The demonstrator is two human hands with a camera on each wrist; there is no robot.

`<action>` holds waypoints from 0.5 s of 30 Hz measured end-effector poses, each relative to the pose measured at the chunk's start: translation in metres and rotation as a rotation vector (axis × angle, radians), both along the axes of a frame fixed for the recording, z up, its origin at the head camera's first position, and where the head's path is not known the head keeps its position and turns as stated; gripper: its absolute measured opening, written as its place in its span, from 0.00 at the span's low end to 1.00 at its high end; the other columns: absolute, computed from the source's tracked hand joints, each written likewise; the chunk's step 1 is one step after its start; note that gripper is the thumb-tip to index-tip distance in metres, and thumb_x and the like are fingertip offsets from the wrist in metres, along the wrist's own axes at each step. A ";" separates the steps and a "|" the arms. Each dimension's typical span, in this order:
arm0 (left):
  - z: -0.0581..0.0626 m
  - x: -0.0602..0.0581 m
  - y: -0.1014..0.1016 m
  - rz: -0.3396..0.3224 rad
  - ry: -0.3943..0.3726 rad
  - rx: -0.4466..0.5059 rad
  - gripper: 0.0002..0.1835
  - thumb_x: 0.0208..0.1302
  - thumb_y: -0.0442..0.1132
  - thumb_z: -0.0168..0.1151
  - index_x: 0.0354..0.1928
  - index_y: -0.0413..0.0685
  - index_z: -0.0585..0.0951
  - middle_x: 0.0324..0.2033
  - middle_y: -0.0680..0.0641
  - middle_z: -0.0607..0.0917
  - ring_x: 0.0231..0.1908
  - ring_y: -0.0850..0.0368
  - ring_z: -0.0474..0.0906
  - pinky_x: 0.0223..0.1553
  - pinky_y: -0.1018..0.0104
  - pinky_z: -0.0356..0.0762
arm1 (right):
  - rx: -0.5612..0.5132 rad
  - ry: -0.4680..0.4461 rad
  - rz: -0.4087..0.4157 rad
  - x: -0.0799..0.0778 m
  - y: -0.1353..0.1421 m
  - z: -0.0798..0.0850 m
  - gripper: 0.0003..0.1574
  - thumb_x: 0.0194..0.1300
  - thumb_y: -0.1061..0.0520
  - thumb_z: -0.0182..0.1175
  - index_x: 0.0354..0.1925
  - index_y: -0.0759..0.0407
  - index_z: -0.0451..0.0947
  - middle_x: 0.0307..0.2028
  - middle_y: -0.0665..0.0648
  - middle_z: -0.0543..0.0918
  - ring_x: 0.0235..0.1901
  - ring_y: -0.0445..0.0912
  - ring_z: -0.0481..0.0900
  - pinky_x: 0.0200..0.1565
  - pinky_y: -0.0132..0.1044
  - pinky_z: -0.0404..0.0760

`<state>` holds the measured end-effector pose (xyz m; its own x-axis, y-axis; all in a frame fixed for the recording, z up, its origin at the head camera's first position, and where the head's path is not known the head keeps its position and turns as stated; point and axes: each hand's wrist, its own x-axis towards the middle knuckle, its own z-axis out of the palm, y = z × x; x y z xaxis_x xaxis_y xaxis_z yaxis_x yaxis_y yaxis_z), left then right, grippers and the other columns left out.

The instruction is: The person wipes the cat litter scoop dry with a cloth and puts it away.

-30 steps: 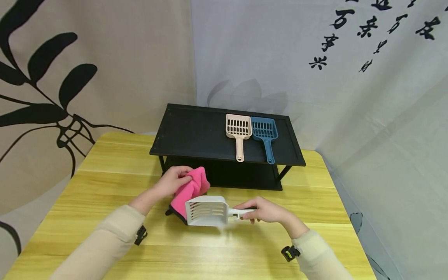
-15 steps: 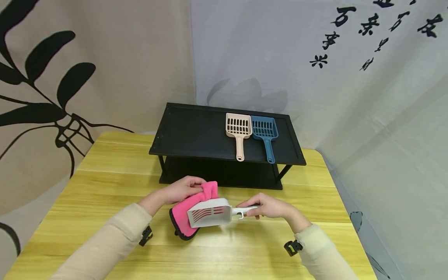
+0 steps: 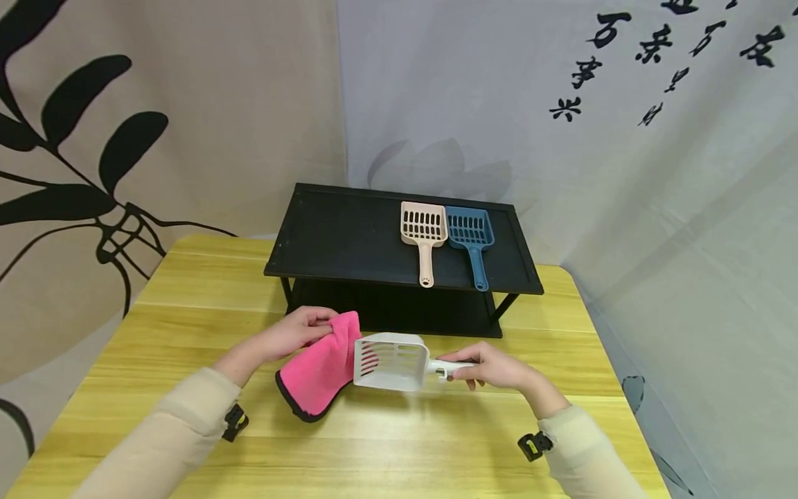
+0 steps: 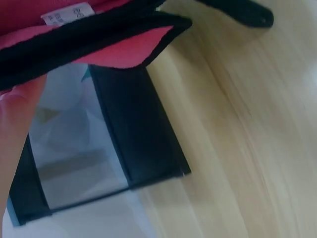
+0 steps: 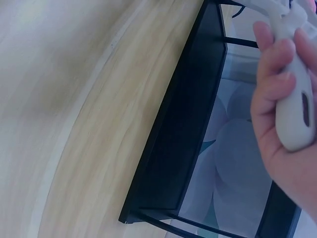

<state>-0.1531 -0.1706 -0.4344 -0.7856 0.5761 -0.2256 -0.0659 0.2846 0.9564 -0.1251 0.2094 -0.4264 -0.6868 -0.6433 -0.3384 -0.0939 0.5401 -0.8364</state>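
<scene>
In the head view my left hand (image 3: 289, 336) pinches a pink cloth (image 3: 318, 374) with black edging near its top, and the rest hangs down. My right hand (image 3: 499, 365) grips a white litter scoop (image 3: 399, 380) by its handle, the slotted bowl pointing left. The cloth lies against the bowl's left end, and pink shows through some slots there. From the right wrist, fingers curl round the white handle (image 5: 294, 119). The left wrist view has the cloth's black-edged fold (image 4: 124, 52) with a white label (image 4: 68, 13); most of the left hand is out of that view.
A black two-tier rack (image 3: 343, 239) stands at the back of the wooden table (image 3: 206, 298). On its top lie a beige litter scoop (image 3: 426, 235) and a blue litter scoop (image 3: 472, 239), side by side, handles toward me. Cloth hangings close in the back and sides.
The cloth first shifted right and toward me behind the scoop bowl, then went back left with my left hand. The scoop has moved right and slightly up, still in my right hand.
</scene>
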 end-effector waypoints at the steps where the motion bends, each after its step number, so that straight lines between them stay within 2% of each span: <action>1: 0.001 0.000 -0.003 0.016 0.010 0.000 0.17 0.68 0.38 0.52 0.52 0.31 0.73 0.42 0.43 0.82 0.35 0.64 0.77 0.39 0.72 0.78 | -0.004 -0.005 -0.010 0.000 0.000 0.000 0.23 0.63 0.60 0.59 0.56 0.63 0.75 0.33 0.59 0.84 0.17 0.38 0.71 0.19 0.28 0.66; 7: 0.005 -0.001 -0.023 0.102 0.032 0.028 0.18 0.68 0.36 0.51 0.54 0.28 0.70 0.41 0.51 0.82 0.37 0.67 0.77 0.40 0.73 0.78 | -0.061 -0.041 -0.070 -0.002 0.001 0.002 0.23 0.64 0.60 0.58 0.55 0.68 0.74 0.35 0.62 0.85 0.16 0.43 0.76 0.19 0.28 0.70; 11: 0.006 0.000 -0.035 0.145 0.029 0.031 0.19 0.69 0.35 0.49 0.55 0.27 0.68 0.39 0.58 0.80 0.36 0.69 0.77 0.40 0.73 0.77 | -0.120 -0.056 -0.100 -0.004 -0.001 0.006 0.23 0.64 0.59 0.58 0.55 0.69 0.74 0.34 0.59 0.86 0.17 0.43 0.78 0.19 0.28 0.71; 15: 0.007 0.002 -0.044 0.172 0.038 0.024 0.19 0.70 0.36 0.48 0.56 0.26 0.67 0.37 0.58 0.79 0.36 0.69 0.77 0.39 0.73 0.77 | -0.181 -0.056 -0.113 -0.008 -0.006 0.012 0.25 0.65 0.57 0.58 0.57 0.69 0.73 0.35 0.59 0.86 0.17 0.41 0.78 0.19 0.28 0.71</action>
